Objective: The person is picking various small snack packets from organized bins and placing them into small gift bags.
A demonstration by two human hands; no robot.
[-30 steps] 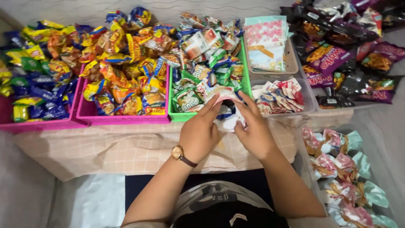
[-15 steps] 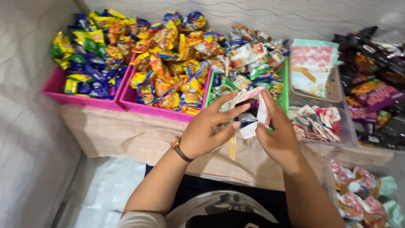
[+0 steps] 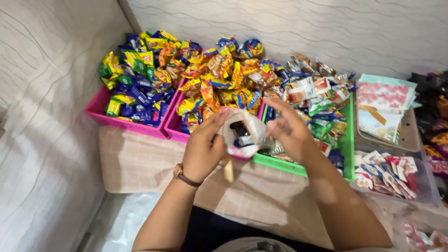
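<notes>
Your left hand (image 3: 203, 149) is clamped on the near-left side of a small white paper pouch (image 3: 242, 133), thumb and fingers pinching its wall, so the pouch hangs open-mouthed above the near edge of the bench (image 3: 140, 163), right where the middle pink tray (image 3: 173, 126) meets the green tray (image 3: 347, 154). Your right hand (image 3: 289, 130) sits just right of the pouch, fingers loosely curled and apart, touching or nearly touching its rim; whether it grips anything I cannot tell, as it is blurred. Dark wrapped sweets already show inside the pouch. The risk, as I judge it, is the one-sided pinch: thin paper held at one wall can fold or tip, spilling the contents down onto the bench or off its near edge. A narrow tan strip (image 3: 228, 171) dangles below your left hand and could snag on a tray rim. Heaped snack packets (image 3: 224, 79) in the pink tray sit close to your knuckles, so a careless sweep could knock some over the tray wall.
</notes>
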